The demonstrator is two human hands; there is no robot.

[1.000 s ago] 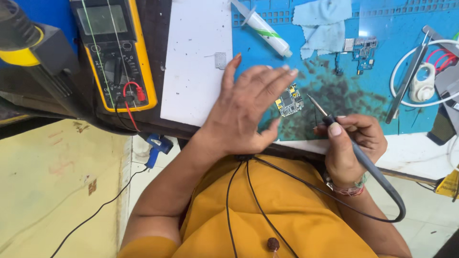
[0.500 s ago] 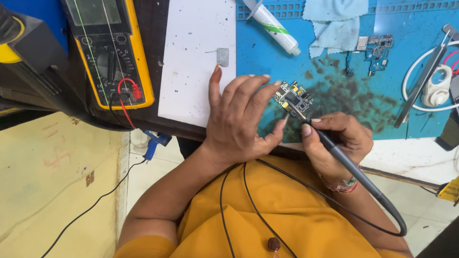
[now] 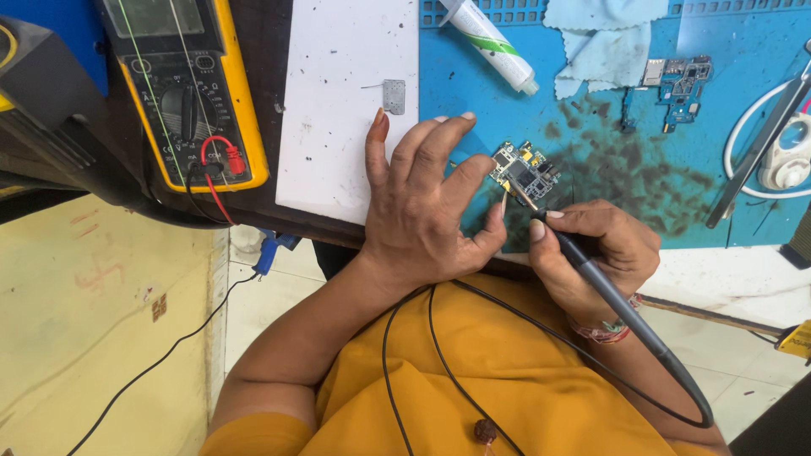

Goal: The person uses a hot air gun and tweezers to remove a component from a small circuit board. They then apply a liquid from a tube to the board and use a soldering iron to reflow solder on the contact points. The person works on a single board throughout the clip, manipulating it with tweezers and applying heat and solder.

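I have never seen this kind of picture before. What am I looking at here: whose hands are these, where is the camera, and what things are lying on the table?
There is no machine: a person works with two bare hands. The camera sits on the person's head and looks down, so you see their own arms and orange shirt from above.

The left hand lies spread on the work surface, its fingers at a small circuit board on the blue mat. The right hand holds a dark soldering iron like a pen, its tip on that board; its cable runs down over the shirt.

Around them lie a yellow multimeter, a white sheet with a small metal plate, a white tube, a pale cloth and another circuit board.
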